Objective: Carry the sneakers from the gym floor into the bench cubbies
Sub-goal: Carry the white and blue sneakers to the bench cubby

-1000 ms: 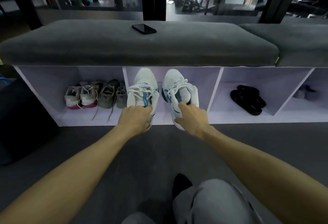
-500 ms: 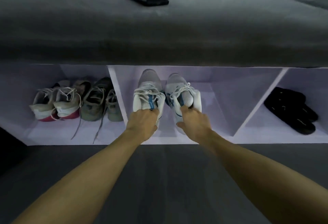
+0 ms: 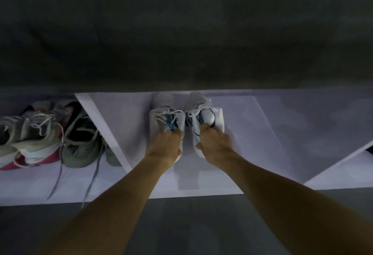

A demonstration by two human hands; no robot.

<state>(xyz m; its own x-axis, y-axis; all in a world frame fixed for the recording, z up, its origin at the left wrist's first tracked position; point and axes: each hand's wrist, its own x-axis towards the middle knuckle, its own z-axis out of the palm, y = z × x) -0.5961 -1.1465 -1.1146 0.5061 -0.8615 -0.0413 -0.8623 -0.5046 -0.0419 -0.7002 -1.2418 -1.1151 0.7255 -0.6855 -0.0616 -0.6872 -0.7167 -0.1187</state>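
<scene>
Two white sneakers with blue trim sit side by side inside the middle cubby (image 3: 252,133) of the bench, toes pointing to the back. My left hand (image 3: 164,143) grips the heel opening of the left sneaker (image 3: 163,111). The right sneaker (image 3: 203,109) is held the same way at its heel by my right hand (image 3: 215,143). Both soles look to be on or just above the pale cubby floor. The toes reach under the dark bench cushion (image 3: 181,32).
The left cubby holds a white and red pair (image 3: 30,143) and an olive pair (image 3: 80,139), laces trailing over the front edge. A white divider (image 3: 105,129) separates them from the middle cubby. Dark gym floor (image 3: 181,224) lies below. A dark item shows at the far right edge.
I have moved closer and lower; the sneakers went deeper into the middle cubby, both hands still gripping them. The phone on the cushion has left the view.
</scene>
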